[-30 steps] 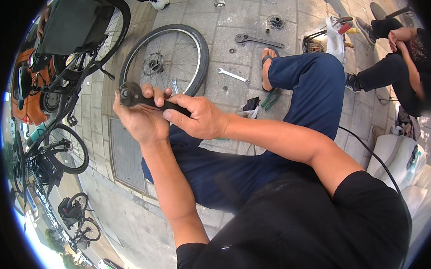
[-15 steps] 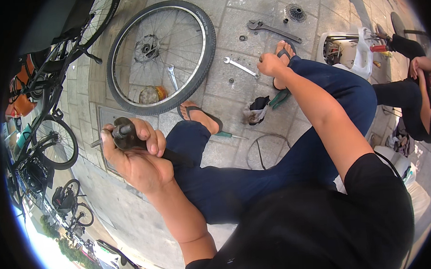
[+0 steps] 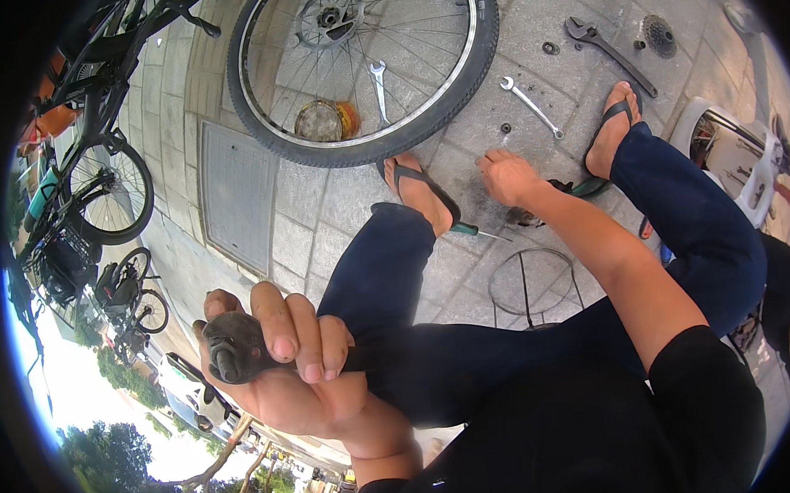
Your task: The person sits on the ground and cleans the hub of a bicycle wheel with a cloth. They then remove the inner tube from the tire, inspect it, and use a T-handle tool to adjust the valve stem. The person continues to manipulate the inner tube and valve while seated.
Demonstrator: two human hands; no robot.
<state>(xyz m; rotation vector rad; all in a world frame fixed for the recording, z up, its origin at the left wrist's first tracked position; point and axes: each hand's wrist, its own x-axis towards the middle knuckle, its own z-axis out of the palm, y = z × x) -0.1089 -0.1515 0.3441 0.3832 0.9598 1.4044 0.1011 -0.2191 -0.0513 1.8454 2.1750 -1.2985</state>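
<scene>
My left hand [image 3: 307, 360], raised at the lower left, is wrapped round a dark, greasy metal tool [image 3: 232, 342]. Its rounded head carries a short stub, and a dark handle seems to run under my fingers; its exact kind cannot be made out. My right hand [image 3: 508, 178] hangs over the paving between my feet, fingers loosely bent and slightly apart, nothing visible in them. Partly hidden beneath its wrist lies a dirty rag [image 3: 524, 217], with green-handled pliers [image 3: 586, 187] beside it. A combination spanner [image 3: 532, 108] lies just beyond that hand.
A bicycle wheel [image 3: 455, 107] lies flat ahead, a spanner [image 3: 379, 88] and round tin [image 3: 319, 122] within its rim. An adjustable wrench [image 3: 614, 56] and cassette [image 3: 659, 37] lie far right. A screwdriver [image 3: 466, 229] is near my left foot; a white tool crate [image 3: 748, 165] stands right.
My view has turned, so the wheel and tools appear higher and farther right. The left hand keeps its tool, now lower in view. My right hand has moved from beside my right foot to above the rag.
</scene>
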